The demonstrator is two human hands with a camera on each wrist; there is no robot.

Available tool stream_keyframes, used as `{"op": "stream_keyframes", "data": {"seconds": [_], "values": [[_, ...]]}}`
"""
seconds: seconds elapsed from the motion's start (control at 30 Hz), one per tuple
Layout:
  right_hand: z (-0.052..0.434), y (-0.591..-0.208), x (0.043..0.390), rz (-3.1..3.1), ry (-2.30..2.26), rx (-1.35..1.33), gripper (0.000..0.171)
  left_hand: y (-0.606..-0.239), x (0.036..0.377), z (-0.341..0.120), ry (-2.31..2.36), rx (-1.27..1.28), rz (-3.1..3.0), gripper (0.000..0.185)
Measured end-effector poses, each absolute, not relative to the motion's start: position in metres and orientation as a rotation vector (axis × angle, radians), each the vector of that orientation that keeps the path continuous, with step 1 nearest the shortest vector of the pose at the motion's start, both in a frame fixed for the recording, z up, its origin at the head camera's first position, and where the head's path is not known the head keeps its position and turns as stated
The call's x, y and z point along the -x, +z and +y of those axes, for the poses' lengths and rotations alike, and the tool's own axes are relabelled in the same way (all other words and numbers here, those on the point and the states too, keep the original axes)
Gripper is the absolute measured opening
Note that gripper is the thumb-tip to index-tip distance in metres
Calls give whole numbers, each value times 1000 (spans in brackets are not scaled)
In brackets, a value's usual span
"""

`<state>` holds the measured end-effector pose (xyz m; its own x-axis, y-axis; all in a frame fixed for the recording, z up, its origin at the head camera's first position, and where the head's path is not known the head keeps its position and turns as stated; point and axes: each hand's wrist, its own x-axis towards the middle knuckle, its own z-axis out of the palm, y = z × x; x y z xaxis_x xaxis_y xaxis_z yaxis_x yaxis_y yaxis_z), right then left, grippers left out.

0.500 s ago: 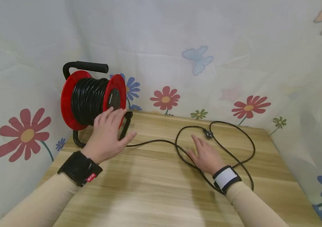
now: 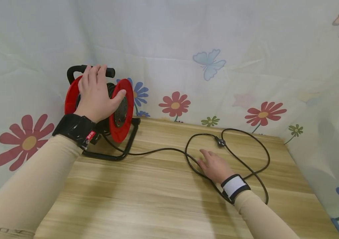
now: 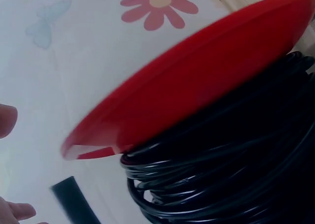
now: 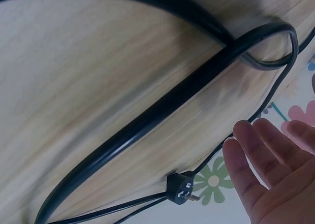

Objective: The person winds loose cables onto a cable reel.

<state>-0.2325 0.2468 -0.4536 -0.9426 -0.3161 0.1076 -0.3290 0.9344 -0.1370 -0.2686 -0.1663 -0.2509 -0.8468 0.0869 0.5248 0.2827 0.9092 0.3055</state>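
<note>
Hanging behind and to both sides, a pale cloth backdrop (image 2: 169, 39) printed with flowers and butterflies closes in the scene. Below it stands a wooden table (image 2: 163, 205) with a light grain, and everything else sits on that.

At the table's far left corner stands a cable reel (image 2: 118, 109), two red discs on a black tube frame, with a thick coil of black cable wound between them; the left wrist view shows those windings (image 3: 231, 170) packed close under one red disc. A black handle (image 2: 109, 71) runs across the top of the reel.

The left hand (image 2: 96, 94) lies over the top of the reel. Its fingers reach up onto the handle and its thumb rests against the rim of the nearer red disc. The fingers look fairly straight, laid on rather than wrapped round, so the grip reads as released, resting on the reel.

From the foot of the reel a loose black cable (image 2: 157, 150) trails right across the table and loops widely near the middle right. The right hand (image 2: 215, 166) lies flat inside that loop, palm down, fingers straight, its grip released and holding nothing; the cable passes just beside it and under the wrist.

Smallest of all, a black plug (image 2: 220, 142) ends the cable, lying on the table just beyond the right hand's fingertips (image 4: 246, 135), near but apart.
</note>
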Motion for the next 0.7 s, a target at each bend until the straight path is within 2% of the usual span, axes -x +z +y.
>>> {"op": "stream_keyframes", "data": {"seconds": [0.3,0.53,0.7], "values": [[232,-457,233,-2982,220,-577,44,-253,297,-165,-531,189,-2675,84],[202,-463,236,-2894,252,-696,37,-268,304,-165,-470,168,-2650,85],[180,-473,241,-2827,218,-864,44,-270,307,-165,-450,146,-2600,85]]}}
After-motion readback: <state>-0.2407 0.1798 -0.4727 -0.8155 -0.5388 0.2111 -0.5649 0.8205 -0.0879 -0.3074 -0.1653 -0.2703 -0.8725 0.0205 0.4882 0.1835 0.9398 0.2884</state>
